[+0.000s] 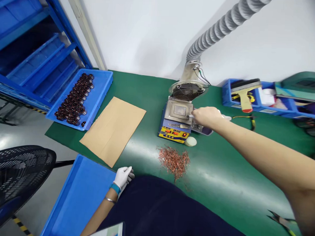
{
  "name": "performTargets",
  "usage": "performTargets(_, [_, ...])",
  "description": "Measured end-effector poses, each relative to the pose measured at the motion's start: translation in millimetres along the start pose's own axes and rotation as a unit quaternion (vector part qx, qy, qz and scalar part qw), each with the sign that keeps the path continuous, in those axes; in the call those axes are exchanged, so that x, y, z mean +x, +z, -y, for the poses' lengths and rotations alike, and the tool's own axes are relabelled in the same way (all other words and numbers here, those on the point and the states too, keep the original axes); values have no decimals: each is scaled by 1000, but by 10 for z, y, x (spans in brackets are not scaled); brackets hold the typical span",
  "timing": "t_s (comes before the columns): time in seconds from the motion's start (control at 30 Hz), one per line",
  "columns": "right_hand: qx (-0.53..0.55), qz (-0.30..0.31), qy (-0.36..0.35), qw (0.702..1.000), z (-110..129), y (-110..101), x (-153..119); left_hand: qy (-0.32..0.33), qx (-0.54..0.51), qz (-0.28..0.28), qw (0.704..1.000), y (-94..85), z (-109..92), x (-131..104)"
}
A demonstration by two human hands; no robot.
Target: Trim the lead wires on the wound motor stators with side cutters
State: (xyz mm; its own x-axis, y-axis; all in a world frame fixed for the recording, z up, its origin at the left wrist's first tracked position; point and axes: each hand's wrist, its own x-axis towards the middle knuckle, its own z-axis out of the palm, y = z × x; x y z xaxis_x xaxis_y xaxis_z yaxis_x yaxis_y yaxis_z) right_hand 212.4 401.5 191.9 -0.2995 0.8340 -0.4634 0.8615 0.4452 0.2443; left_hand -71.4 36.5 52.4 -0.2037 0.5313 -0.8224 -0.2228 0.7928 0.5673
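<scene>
My right hand [206, 116], bare, is closed around a white-handled tool [227, 117], its working end at the right side of the solder pot [170, 113]; my fist hides most of it. The pot has a square metal top and a yellow front panel with lit red digits. My left hand [122, 176], in a white glove, rests at the table's front edge with fingers curled and nothing visible in them. In front of the pot lies a pile of copper wire clippings [174, 161]. A round pale lid or puck [190, 142] sits by the pot's front corner.
A fume duct with fan [188, 89] stands behind the pot. At left are a blue tray of wound coils [75, 101], cardboard [114, 130], an empty blue tray [79, 198] and a black fan [18, 175]. Cutters [283, 222] and tool bins [266, 97] are at right.
</scene>
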Motion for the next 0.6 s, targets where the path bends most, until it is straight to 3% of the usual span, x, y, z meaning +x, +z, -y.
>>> performTargets(0.27, [-61,-38,-64,995,17,108,-92,-11,-14,-16,1000,27,-14,-34])
performTargets(0.6, [-114,-76,-81,987,-77,174,-128,-23,-30,-8,999,13,-4,-5])
